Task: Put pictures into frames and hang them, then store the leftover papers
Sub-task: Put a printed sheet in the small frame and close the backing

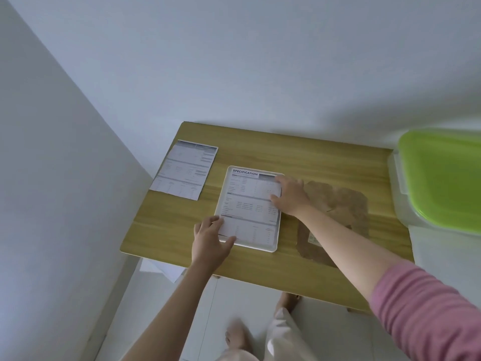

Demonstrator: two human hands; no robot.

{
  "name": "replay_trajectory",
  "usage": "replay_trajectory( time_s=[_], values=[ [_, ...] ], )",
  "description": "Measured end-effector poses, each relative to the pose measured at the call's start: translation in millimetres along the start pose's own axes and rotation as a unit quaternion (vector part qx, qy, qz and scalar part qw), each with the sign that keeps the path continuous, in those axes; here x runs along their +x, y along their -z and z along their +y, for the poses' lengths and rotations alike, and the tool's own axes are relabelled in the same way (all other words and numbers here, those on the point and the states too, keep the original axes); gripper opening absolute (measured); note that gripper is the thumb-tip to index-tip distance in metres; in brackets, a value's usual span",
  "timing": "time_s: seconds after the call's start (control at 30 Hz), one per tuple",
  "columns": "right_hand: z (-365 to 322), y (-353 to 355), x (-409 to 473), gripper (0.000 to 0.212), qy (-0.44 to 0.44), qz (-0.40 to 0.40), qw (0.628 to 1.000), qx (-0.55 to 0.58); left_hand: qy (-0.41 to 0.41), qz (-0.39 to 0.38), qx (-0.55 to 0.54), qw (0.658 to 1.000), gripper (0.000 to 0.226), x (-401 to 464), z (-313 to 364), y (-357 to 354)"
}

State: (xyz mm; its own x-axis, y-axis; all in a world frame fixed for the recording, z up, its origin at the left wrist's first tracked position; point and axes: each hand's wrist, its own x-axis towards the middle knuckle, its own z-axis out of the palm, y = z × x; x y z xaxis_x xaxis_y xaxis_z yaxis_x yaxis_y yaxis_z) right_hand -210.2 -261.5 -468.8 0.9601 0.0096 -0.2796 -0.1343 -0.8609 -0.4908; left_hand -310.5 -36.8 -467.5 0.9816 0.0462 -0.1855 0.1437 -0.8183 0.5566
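A person's left hand (209,239) grips the near left corner of a white frame (273,247), thumb across its edge, while the right hand (290,195) lies open with fingers pressing a printed sheet headed "SPECIFICATION" (247,201) into it. The frame lies flat at the centre of a wooden table (260,267). A second printed sheet (184,169) rests at the far left, brown paper (338,204) to the right, and a green-lidded box (442,175) beyond the table's right edge.

One table (260,264). One white frame (273,247) with one printed sheet (250,204) in it; a second sheet (184,169) lies apart, so two sheets. One brown backing board (338,204). One green-lidded box (442,175). Two hands: left (210,241), right (290,195). Two bare feet.
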Motion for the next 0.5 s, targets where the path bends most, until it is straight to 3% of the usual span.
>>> replay_trajectory(
  time_s=[0.2,0.4,0.5],
  values=[
    [-5,-3,-2,0.056,-0.008,0.031,0.999,-0.002,0.006,0.009,0.012,1.000,0.058,3,1,-3],
    [-13,-6,-16,0.058,0.025,0.073,0.978,0.193,0.007,0.018,0.007,1.000,0.058,3,1,-4],
    [-10,-12,-31,0.056,0.013,0.083,0.969,0.232,0.004,0.019,0.007,1.000,0.057,3,0,-5]
  ],
)
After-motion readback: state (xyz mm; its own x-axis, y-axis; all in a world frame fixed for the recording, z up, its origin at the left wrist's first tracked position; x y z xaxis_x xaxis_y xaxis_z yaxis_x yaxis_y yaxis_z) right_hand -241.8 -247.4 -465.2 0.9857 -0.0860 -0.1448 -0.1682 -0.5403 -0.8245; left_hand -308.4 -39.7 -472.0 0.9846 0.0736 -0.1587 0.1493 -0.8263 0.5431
